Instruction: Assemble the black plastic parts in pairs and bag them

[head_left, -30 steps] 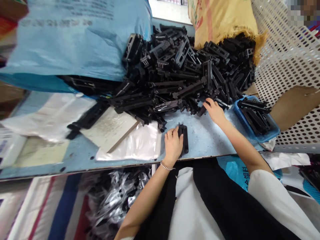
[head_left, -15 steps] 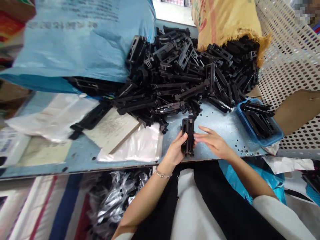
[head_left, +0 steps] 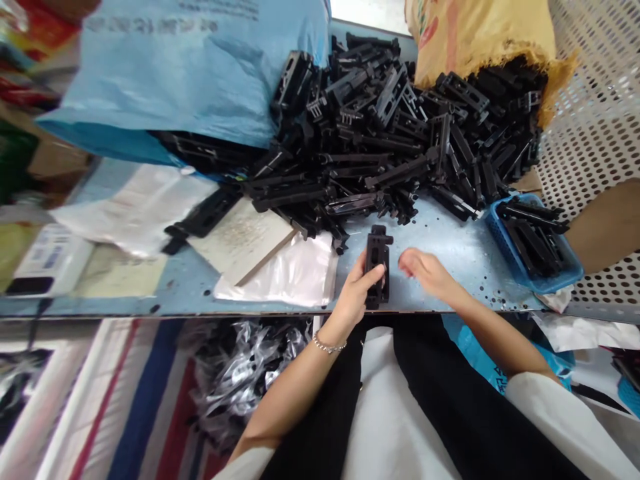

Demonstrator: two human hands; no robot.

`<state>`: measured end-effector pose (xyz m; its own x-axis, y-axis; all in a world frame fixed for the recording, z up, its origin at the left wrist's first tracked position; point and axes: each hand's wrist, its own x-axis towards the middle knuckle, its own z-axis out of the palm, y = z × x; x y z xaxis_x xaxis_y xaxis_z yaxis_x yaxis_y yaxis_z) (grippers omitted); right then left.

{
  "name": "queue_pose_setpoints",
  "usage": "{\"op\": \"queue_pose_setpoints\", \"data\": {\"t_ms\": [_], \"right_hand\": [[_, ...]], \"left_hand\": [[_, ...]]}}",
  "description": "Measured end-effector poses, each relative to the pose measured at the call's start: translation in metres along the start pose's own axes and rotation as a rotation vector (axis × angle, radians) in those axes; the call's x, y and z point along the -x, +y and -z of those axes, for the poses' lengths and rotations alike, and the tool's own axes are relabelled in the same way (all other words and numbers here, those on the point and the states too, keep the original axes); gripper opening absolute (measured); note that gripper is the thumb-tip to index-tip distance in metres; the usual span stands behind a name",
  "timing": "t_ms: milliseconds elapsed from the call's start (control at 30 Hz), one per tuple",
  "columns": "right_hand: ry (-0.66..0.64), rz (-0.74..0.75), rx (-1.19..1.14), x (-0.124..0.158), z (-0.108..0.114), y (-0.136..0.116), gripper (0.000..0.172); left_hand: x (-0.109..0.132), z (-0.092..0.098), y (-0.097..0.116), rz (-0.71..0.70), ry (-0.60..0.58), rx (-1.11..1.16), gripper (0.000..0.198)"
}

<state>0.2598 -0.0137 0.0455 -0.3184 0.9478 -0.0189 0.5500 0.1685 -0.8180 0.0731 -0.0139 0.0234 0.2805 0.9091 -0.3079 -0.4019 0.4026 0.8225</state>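
Note:
My left hand (head_left: 356, 287), with a chain bracelet at the wrist, is closed round a black plastic part (head_left: 378, 257). The part is long and slotted, held upright near the table's front edge, its thumb-side face covered by my thumb. A short gap to the right of it, my right hand (head_left: 425, 270) has its fingers curled together; they are blurred, and what they hold, if anything, does not show. Beyond both hands lies a large heap of similar black plastic parts (head_left: 360, 150).
A blue plastic basket (head_left: 533, 277) with several black parts stands at right, by a perforated white panel (head_left: 595, 127). A blue sack (head_left: 185, 80) and a yellow sack (head_left: 480, 33) flank the heap. Clear plastic bags (head_left: 280, 273) and a flat board (head_left: 243, 243) lie at left.
My right hand has drawn away from the black plastic part, its fingers going from stretched to curled. My left hand has tilted the part slightly. The whole view has shifted.

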Motion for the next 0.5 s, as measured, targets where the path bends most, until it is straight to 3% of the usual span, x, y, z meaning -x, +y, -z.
{"op": "queue_pose_setpoints", "data": {"t_ms": [67, 167, 267, 333, 400, 467, 500], "right_hand": [[-0.059, 0.179, 0.212, 0.01, -0.016, -0.006, 0.042], [-0.023, 0.429, 0.525, 0.022, -0.042, -0.012, 0.036], [0.016, 0.523, 0.612, 0.025, -0.062, -0.01, 0.037], [-0.024, 0.519, 0.594, 0.021, -0.065, -0.004, 0.037], [-0.045, 0.448, 0.554, 0.011, -0.053, 0.007, 0.031], [0.09, 0.287, 0.547, -0.006, -0.025, 0.027, 0.021], [0.255, 0.15, 0.57, -0.016, -0.006, 0.039, 0.019]], "left_hand": [[0.001, 0.002, 0.007, 0.043, 0.027, 0.069, 0.036], [0.005, 0.002, 0.009, 0.098, 0.033, 0.079, 0.035], [0.008, 0.005, 0.0, 0.046, 0.132, -0.018, 0.051], [0.007, 0.016, -0.008, -0.051, 0.21, -0.128, 0.064], [0.001, 0.034, -0.017, -0.118, 0.274, -0.244, 0.064], [-0.007, 0.051, -0.026, -0.143, 0.338, -0.359, 0.056], [-0.011, 0.058, -0.032, -0.146, 0.366, -0.421, 0.052]]}}
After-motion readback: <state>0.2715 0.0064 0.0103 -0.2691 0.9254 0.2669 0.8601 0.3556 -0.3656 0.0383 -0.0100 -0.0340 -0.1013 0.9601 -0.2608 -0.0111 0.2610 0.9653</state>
